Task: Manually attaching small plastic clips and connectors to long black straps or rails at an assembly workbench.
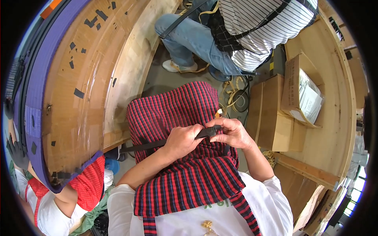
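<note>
Over my lap, covered by a red and black striped apron (173, 108), I hold a long black flat strip (145, 146). My left hand (182, 141) is closed round it, and its free length runs off to the left. The fingertips of my right hand (233, 133) pinch the strip's thicker black end, close by my left fingers. A small white connector (220, 111) with a bit of orange sticks up just beyond my right fingers. How it joins the strip is hidden.
A wooden table (84, 78) with black tape scraps stands at left. Opposite sits a person in blue jeans (193, 39); another in red (88, 183) is at lower left. An open carton (293, 84) and a wooden bench (340, 129) stand right. Tape rolls (238, 100) lie on the floor.
</note>
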Available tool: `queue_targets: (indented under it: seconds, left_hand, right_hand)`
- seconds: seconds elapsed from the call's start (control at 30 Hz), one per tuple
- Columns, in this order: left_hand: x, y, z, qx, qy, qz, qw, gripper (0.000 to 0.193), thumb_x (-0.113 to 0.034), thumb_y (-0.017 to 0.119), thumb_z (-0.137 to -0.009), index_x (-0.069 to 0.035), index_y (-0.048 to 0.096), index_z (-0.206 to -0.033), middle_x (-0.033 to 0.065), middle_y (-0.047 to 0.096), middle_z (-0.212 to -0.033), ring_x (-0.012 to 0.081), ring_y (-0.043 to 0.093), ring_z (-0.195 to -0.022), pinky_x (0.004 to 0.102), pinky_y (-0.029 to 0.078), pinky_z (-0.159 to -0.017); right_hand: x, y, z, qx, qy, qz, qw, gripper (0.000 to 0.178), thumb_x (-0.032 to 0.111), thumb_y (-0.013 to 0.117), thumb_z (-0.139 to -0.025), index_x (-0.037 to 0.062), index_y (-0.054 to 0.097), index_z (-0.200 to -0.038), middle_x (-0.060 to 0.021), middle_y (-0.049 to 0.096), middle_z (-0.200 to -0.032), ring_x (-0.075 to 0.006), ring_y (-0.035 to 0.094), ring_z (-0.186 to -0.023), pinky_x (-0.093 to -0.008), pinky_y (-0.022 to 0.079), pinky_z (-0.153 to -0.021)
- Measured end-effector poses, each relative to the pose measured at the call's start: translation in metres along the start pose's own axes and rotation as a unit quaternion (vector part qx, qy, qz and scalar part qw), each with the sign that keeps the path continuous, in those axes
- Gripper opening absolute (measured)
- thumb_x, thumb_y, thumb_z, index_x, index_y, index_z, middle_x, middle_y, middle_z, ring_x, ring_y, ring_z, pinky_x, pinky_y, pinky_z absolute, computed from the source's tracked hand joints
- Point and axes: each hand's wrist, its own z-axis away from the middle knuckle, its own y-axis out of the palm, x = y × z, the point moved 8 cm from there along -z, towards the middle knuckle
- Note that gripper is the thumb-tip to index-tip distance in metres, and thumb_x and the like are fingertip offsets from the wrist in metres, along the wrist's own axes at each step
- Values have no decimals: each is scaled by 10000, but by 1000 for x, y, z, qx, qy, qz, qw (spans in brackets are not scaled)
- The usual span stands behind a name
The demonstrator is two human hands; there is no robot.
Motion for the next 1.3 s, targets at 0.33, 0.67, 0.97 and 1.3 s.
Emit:
queue_targets:
  seconds: [0.33, 0.67, 0.97, 1.3]
  left_hand:
    - [0, -14, -3, -68, -10, -14, 998, 137, -145, 615, -737, -71, 540, -826, 79, 600, -693, 254, 599, -587, 347, 470, -489]
    - [1, -13, -1, 12, 18, 41, 999, 183, -208, 595, -763, -57, 500, -803, 104, 572, -631, 292, 580, -568, 391, 460, -486]
    - [-2, 6, 11, -68, 30, -79, 994, 157, -120, 600, -704, -76, 504, -819, 64, 568, -642, 237, 595, -562, 341, 468, -446]
    - [-1, 45, 26, 1, 70, -133, 989, 132, -158, 571, -733, -75, 476, -771, 49, 556, -595, 200, 594, -527, 319, 466, -408]
  right_hand:
    - [-30, 6, 10, -121, 94, -183, 971, 179, 40, 678, -721, -21, 578, -857, -63, 620, -738, -108, 587, -661, -237, 496, -609]
    - [-14, 13, 0, -29, 95, -167, 981, 348, 11, 667, -733, -10, 520, -1048, -54, 583, -898, -97, 566, -816, -235, 482, -738]
    - [-16, 0, 1, -106, 256, -83, 957, 128, 98, 594, -807, -5, 563, -876, -33, 565, -591, -67, 511, -443, -170, 422, -413]
    - [-76, 21, 41, 44, 465, -258, 846, 171, 172, 556, -835, 8, 572, -789, -81, 559, -540, -135, 523, -402, -225, 425, -366]
